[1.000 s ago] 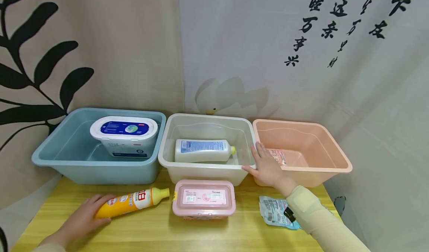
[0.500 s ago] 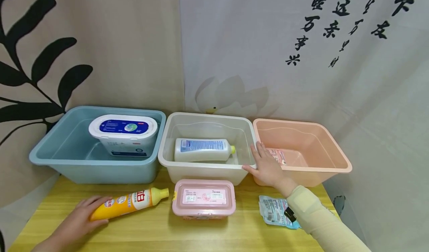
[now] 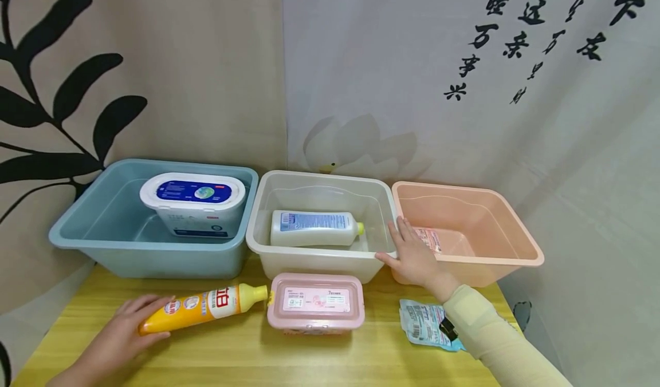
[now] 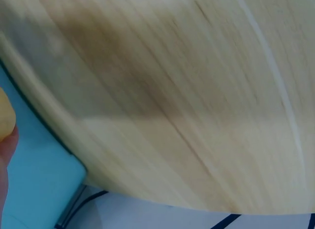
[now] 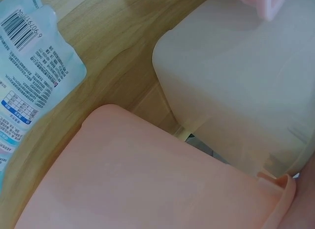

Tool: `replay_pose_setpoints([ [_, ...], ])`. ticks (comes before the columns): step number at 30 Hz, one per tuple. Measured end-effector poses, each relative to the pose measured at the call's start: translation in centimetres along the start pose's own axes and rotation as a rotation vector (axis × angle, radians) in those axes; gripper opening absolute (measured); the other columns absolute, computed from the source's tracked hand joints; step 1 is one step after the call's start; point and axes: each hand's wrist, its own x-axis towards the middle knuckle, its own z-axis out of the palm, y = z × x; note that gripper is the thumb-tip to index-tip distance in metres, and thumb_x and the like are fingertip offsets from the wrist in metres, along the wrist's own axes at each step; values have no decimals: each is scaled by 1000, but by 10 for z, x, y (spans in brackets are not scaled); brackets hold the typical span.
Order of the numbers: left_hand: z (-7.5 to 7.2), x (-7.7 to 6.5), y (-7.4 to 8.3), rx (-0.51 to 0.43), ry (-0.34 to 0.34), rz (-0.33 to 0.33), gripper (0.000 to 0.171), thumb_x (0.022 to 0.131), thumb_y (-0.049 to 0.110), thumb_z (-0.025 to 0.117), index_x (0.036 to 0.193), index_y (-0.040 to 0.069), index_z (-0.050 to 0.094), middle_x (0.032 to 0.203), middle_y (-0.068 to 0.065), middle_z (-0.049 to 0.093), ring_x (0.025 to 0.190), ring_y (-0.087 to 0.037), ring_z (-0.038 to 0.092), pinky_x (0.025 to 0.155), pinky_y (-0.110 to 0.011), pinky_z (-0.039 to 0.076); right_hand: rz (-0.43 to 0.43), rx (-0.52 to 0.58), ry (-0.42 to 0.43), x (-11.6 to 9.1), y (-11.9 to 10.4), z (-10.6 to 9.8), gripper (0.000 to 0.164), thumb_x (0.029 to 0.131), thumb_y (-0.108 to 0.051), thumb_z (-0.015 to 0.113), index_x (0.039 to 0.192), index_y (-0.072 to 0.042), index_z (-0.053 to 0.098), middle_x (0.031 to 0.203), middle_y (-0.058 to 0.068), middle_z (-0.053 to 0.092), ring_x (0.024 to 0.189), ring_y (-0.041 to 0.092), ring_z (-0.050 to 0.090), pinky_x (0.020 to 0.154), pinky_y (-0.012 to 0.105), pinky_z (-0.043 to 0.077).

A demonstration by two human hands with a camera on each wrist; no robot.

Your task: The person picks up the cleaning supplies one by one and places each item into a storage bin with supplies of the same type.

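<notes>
My left hand (image 3: 116, 338) grips the base end of a yellow-orange squeeze bottle (image 3: 198, 311), thumb on the near side and fingers on the far side. Its yellow cap points right, close to the left end of a pink lidded box (image 3: 315, 301). In the left wrist view only a bit of the yellow bottle (image 4: 6, 114) shows at the left edge. Fingers spread, my right hand (image 3: 415, 258) rests where the rims of the white bin (image 3: 319, 254) and the peach bin (image 3: 495, 260) meet.
A blue bin (image 3: 149, 249) holds a white lidded tub (image 3: 195, 212). Inside the white bin lies a white bottle (image 3: 313, 229) with a yellow cap. A red-and-white packet (image 3: 429, 239) is in the peach bin. Under my right forearm lies a light-blue pouch (image 3: 424, 325) on the wooden table (image 3: 289, 361).
The squeeze bottle has shifted slightly right and up, bringing its cap closer to the pink box. My left hand took hold nearer its base. My right hand has stayed on the rims.
</notes>
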Motion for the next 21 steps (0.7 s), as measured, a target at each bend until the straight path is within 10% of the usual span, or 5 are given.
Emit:
replay_pose_setpoints([
  [15,-29,-4,9,49,183,93,73,52,20,88,120,16,62,110,-7,56,93,-18,40,69,-19,37,-1,-4,-7,0,0,1,84,89,-54,51,146,3,24,153,27,12,142,43,13,114,52,20],
  [21,-42,-6,17,-49,323,162,80,42,8,89,118,17,65,109,6,52,101,4,31,76,-1,26,8,0,-9,-1,-2,-2,85,90,-55,50,146,3,23,153,27,11,142,43,13,113,54,21],
])
